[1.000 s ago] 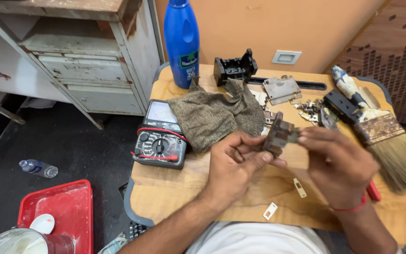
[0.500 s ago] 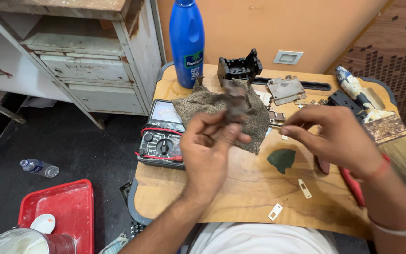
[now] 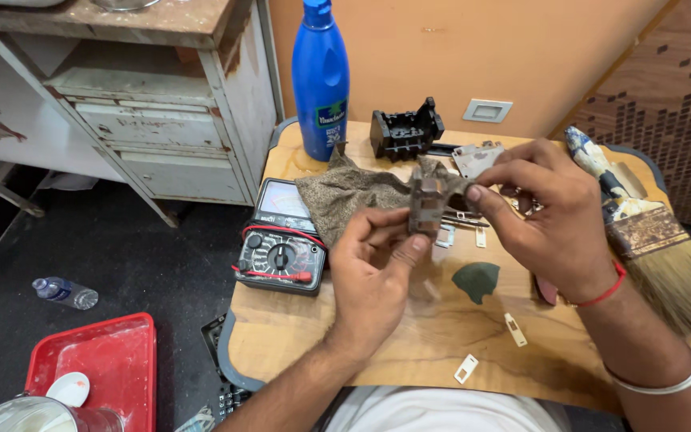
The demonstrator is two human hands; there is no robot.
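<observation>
Brown-grey metal part [image 3: 427,205] pinched between left hand [image 3: 377,268] and right hand [image 3: 549,210] — both clamped on it, above worktop [image 3: 409,336]. Wiping underway: cloth [image 3: 345,196] just behind, brush [image 3: 649,232] right — small loose plates [image 3: 515,329] below, untouched.

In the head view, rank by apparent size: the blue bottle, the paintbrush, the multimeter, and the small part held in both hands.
1. paintbrush and blue bottle: alike in extent; the brush lies nearer the camera, so unsure.
2. multimeter.
3. small brown part, pinched between left hand and right hand.
</observation>
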